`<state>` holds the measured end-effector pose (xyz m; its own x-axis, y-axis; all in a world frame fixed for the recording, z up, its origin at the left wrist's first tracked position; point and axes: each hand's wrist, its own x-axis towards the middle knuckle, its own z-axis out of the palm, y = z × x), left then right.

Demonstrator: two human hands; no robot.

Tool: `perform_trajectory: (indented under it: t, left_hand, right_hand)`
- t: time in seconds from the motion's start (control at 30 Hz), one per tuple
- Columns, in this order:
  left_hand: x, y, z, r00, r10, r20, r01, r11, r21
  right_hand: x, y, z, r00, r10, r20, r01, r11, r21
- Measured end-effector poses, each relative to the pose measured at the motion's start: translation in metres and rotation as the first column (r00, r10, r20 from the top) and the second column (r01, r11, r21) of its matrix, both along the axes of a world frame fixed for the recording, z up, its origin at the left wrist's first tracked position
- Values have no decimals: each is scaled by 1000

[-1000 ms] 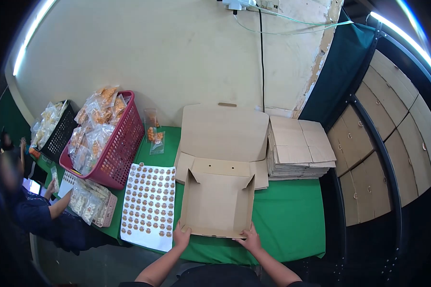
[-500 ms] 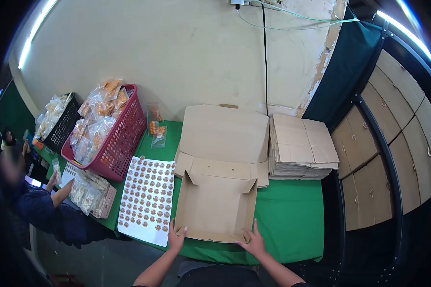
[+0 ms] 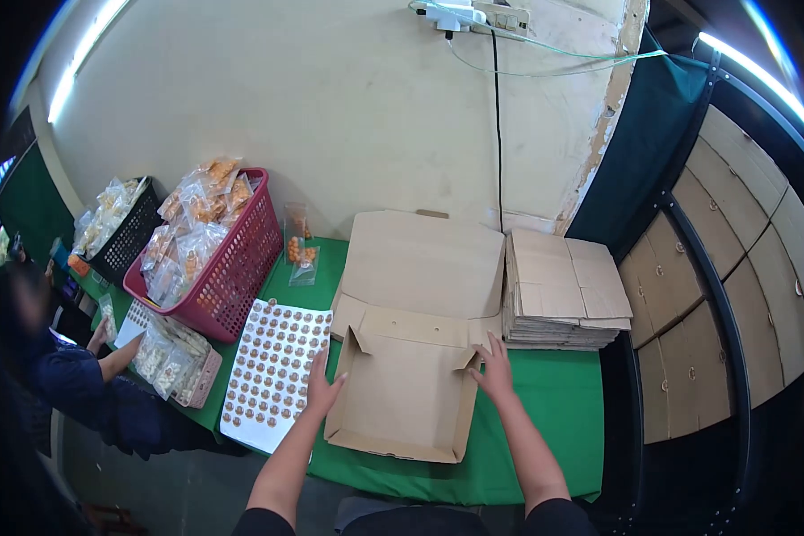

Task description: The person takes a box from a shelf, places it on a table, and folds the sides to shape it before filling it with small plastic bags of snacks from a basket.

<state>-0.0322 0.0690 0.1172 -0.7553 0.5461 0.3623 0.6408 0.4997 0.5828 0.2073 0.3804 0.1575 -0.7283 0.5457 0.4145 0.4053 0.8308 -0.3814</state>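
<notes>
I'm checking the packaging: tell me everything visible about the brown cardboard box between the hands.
The cardboard box is plain brown and open, with low front and side walls raised, and flaps angled inward at the rear corners. Two small holes mark its rear panel; a broader panel behind looks like its lid. Empty, it rests on the green tablecloth. The right hand appears to touch its right rear corner; the left hand is beside its left wall, contact unclear.

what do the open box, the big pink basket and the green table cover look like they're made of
Open box: matt brown cardboard, with crease lines and folded flaps. Big pink basket: probably moulded plastic, slightly glossy, its wall pierced with regular holes. Green table cover: likely cloth, dull, hanging loosely at the front.
</notes>
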Motion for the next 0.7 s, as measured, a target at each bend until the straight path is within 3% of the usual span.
perform_trajectory:
  t: [0.03,0.1,0.13,0.17,0.23,0.3,0.47,0.53,0.6,0.67,0.7]
  left_hand:
    - [-6,16,17,1000,-3,-4,3,1000,1]
    - [-15,44,48,964,-165,-211,140,982,-127]
    - [-26,51,41,962,-166,-218,142,982,-122]
    - [-40,64,28,971,-185,-148,160,973,-169]
    - [-51,82,23,990,-130,59,138,975,-176]
    - [-56,95,17,993,-116,6,116,981,-155]
    - [-49,111,13,995,-75,-69,65,988,-140]
    - [-48,111,13,983,-119,-142,117,993,-24]
    - [-51,111,10,980,-162,-115,161,987,-16]
    - [-56,112,10,974,-204,-100,205,979,-4]
    - [-56,112,11,977,-212,13,213,977,-33]
  right_hand:
    - [-9,6,-4,997,29,71,-26,999,-32]
    - [-23,12,1,990,55,134,-48,997,-58]
    - [-32,10,6,982,20,190,11,987,-158]
    - [-41,8,9,968,-11,249,76,965,-253]
    - [-52,10,6,974,-60,220,110,968,-225]
    - [-59,13,-2,975,-109,194,148,968,-201]
    - [-69,14,-9,960,-11,281,71,977,-202]
    - [-69,17,-15,950,9,313,61,975,-214]
    - [-69,22,-14,941,28,337,50,974,-220]
    - [-68,28,-7,962,155,224,-109,973,-204]
    - [-72,35,-8,963,157,220,-112,973,-204]
